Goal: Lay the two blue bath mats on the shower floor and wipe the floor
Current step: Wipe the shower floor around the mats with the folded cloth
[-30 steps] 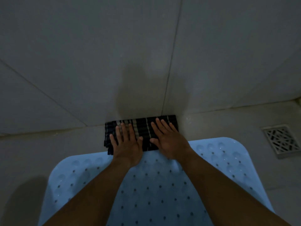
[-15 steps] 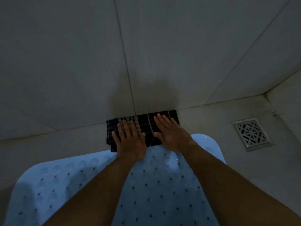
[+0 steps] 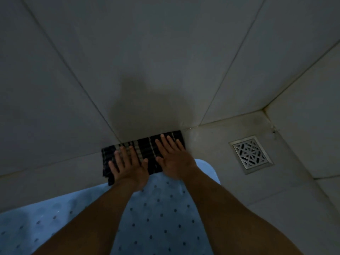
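Note:
A folded dark plaid cloth (image 3: 147, 150) lies on the shower floor (image 3: 211, 153) against the base of the tiled wall. My left hand (image 3: 129, 167) presses flat on its left part, fingers spread. My right hand (image 3: 173, 158) presses flat on its right part, fingers spread too. A light blue bath mat (image 3: 158, 218) with rows of small dark holes lies on the floor under my forearms, its far edge touching the cloth. Only one mat is in view.
A square metal drain grate (image 3: 251, 154) sits in the floor at the right, near the corner where two walls meet. Grey wall tiles (image 3: 147, 61) fill the upper view. Bare pale floor shows left and right of the cloth.
Both hands have slid the cloth to the right along the wall base, toward the drain. The view has shifted so the corner and drain show more.

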Available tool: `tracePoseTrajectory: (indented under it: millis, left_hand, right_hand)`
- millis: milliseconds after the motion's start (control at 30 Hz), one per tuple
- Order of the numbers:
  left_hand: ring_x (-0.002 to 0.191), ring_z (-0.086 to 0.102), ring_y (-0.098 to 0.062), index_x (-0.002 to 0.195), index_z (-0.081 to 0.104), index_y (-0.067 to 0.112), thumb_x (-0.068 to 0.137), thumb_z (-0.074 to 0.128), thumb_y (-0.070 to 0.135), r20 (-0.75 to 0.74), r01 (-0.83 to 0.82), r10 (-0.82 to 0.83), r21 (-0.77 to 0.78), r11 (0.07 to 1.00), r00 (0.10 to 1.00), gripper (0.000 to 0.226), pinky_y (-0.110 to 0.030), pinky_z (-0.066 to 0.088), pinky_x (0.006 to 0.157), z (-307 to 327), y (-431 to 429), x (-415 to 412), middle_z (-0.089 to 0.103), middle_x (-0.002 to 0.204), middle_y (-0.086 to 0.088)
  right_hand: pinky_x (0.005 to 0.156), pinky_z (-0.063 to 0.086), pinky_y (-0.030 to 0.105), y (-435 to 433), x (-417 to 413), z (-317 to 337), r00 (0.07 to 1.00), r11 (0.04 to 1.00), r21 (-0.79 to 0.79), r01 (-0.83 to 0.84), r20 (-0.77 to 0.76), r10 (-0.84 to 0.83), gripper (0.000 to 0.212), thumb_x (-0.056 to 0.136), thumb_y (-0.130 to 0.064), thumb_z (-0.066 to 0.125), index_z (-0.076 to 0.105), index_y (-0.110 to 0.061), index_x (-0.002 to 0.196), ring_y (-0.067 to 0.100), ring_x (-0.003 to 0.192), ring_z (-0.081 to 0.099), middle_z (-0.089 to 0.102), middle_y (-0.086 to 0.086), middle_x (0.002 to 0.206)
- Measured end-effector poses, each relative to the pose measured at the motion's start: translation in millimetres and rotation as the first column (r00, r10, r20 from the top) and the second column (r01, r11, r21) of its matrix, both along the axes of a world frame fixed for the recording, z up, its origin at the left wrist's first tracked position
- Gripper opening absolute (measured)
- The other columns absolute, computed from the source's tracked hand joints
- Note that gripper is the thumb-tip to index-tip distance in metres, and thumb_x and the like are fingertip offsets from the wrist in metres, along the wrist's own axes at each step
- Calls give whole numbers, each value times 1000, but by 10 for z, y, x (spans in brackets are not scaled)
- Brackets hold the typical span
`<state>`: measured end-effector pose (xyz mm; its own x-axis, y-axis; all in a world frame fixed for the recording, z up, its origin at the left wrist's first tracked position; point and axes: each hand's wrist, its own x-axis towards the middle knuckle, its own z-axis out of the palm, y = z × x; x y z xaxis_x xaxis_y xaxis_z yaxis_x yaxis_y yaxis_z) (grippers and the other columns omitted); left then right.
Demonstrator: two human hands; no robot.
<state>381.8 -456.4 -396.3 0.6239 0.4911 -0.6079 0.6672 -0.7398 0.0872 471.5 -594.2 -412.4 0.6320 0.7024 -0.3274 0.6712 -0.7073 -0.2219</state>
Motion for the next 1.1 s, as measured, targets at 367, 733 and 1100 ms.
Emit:
tracePoseTrajectory:
  millis: [367, 733, 1100]
  left_hand:
    - [148, -27, -31, 155, -19, 14, 102, 8, 51, 125, -54, 41, 99, 994, 991, 71, -55, -17, 117, -102, -158, 51, -27, 161, -14]
    - [146, -31, -34, 151, -27, 11, 103, 6, 50, 162, 206, -208, 32, 978, 965, 71, -55, -22, 113, -77, -767, 510, -33, 158, -16]
    - [147, -30, -29, 152, -27, 15, 103, 6, 50, 153, 546, -544, 34, 837, 825, 68, -53, -22, 116, -74, -955, 848, -33, 159, -12]
  right_hand:
    - [121, -13, 35, -56, 52, -82, 998, 992, 115, 50, 34, -54, 70, 100, -63, 20, 2, -29, 159, 12, 152, -11, -8, -7, 166]
    - [120, -13, 37, -735, 333, 35, 951, 951, 13, 310, 4, -310, 74, 100, -64, 23, -3, -28, 159, 14, 152, -14, -14, -4, 166]
    - [119, -14, 41, -1066, 68, 109, 790, 792, -48, 609, -45, -611, 71, 102, -57, 15, -15, -22, 157, 20, 150, -20, -21, 4, 164]
